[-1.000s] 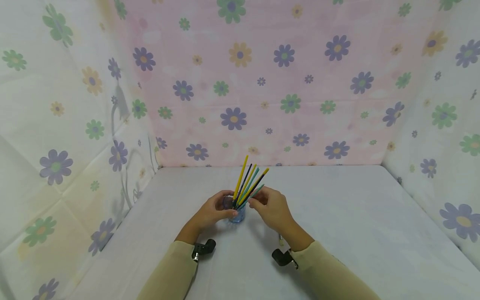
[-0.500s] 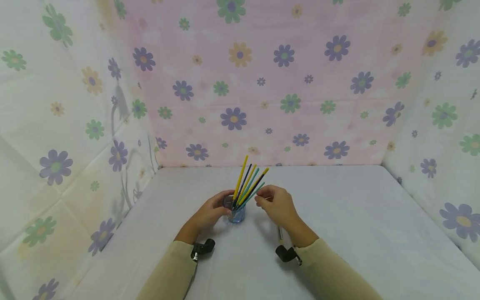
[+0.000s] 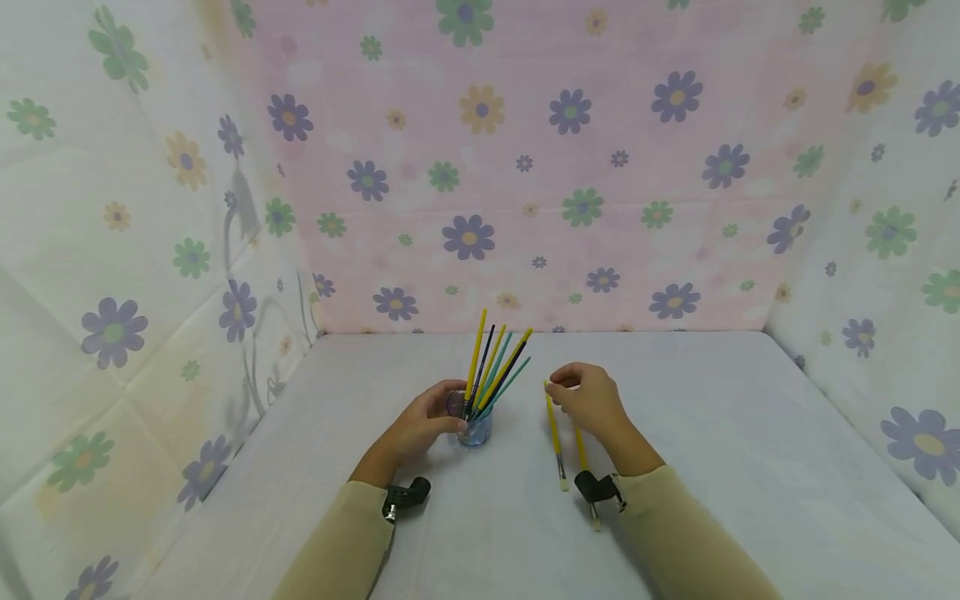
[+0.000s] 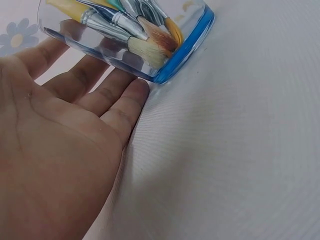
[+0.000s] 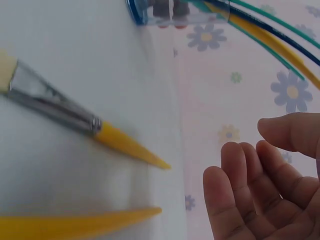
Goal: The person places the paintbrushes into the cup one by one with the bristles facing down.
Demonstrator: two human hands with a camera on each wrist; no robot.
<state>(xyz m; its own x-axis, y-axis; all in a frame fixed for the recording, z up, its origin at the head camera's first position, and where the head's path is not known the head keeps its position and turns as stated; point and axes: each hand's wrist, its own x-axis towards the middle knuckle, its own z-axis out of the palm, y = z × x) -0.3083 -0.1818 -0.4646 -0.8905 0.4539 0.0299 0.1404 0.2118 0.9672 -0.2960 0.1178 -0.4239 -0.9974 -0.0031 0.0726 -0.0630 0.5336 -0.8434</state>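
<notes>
A clear glass cup with a blue base holds several paintbrushes with yellow, dark and teal handles, bristles down. My left hand grips the cup from the left, thumb in front and fingers behind. In the left wrist view, the fingers lie along the glass, and bristles show through it. My right hand hovers to the right of the cup with fingers loosely bent, holding nothing. Under it lie two yellow paintbrushes, one nearer the cup and one partly hidden by the wrist camera.
A white cloth covers the table. Flowered fabric hangs at the back and both sides. A black wrist camera sits by the left cuff and another by the right cuff.
My right hand has moved right, away from the cup, and the two yellow brushes on the table have come into sight. The brushes in the cup have shifted slightly; my left hand stays there.
</notes>
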